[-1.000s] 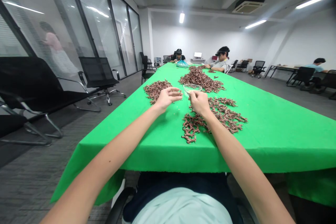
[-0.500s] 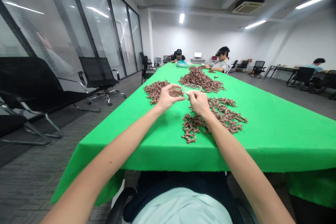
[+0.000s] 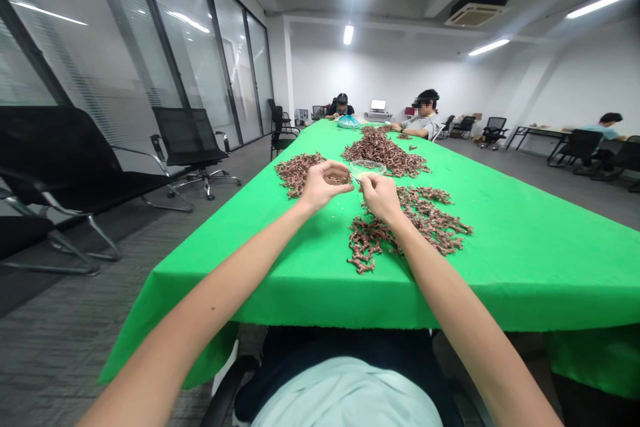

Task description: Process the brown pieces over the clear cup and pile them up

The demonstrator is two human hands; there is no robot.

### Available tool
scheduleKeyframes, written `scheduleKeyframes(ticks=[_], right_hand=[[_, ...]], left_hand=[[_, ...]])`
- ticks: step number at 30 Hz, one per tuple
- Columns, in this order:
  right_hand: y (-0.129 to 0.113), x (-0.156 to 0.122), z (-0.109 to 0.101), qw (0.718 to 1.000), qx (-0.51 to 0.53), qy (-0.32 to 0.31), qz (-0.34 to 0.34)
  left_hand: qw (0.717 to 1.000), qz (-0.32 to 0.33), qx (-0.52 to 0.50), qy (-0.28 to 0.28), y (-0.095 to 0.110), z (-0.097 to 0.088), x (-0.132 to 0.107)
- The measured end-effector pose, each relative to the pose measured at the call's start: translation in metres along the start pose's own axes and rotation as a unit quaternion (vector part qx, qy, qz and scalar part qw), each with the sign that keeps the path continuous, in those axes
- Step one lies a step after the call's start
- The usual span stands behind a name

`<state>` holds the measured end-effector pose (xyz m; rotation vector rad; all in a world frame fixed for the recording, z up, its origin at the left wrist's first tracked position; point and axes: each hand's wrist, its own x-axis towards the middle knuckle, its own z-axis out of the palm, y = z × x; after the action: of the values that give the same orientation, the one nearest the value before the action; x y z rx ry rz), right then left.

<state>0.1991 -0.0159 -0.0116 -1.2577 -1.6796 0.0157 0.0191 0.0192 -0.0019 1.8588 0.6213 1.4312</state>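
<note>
My left hand (image 3: pixel 324 188) is raised over the green-covered table, its fingers curved toward the thumb. Whatever sits at its fingertips is too small to make out. My right hand (image 3: pixel 380 196) is closed round a thin metallic tool (image 3: pixel 356 178), whose tip points at the left fingertips; its exact kind is unclear. Just beyond both hands stands a clear round dish (image 3: pixel 369 165) with something pale in it. Brown, knobbly, dried-looking pieces lie in a near heap (image 3: pixel 430 219), partly under my right wrist, and in a smaller left heap (image 3: pixel 299 172) behind my left hand.
A larger brown heap (image 3: pixel 385 149) spreads farther up the green tablecloth (image 3: pixel 525 240). Beyond it lies a blue-tinted plastic bag (image 3: pixel 349 121). One person (image 3: pixel 423 119) sits at the right edge, another (image 3: pixel 342 107) at the far end. Office chairs (image 3: pixel 187 140) stand left.
Both hands stay in nearly the same place. The left fingers have shifted slightly, with a rounder gap between fingers and thumb. The whole view has moved a little.
</note>
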Motion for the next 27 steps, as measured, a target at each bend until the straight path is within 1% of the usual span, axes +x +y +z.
scheduleKeyframes(ticks=[7, 13, 18, 23, 27], right_hand=[[-0.0006, -0.0003, -0.0007, 1.0, -0.001, -0.004, 0.002], [0.0008, 0.0003, 0.0004, 1.0, 0.0, -0.005, 0.0], [0.0, 0.0006, -0.0004, 1.0, -0.008, -0.005, 0.002], [0.0004, 0.0002, -0.0001, 1.0, -0.006, 0.0, -0.002], [0.0009, 0.0003, 0.0002, 1.0, -0.005, 0.003, -0.003]], left_hand=[[0.997, 0.045, 0.057, 0.004, -0.0035, 0.0002, 0.0007], [0.994, 0.051, 0.092, 0.001, 0.0001, 0.0011, -0.0007], [0.991, 0.065, 0.116, -0.01, -0.0022, 0.0003, -0.0009], [0.99, 0.066, 0.119, -0.022, -0.0005, 0.0011, -0.0019], [0.993, 0.045, 0.104, -0.02, -0.0022, 0.0019, -0.0018]])
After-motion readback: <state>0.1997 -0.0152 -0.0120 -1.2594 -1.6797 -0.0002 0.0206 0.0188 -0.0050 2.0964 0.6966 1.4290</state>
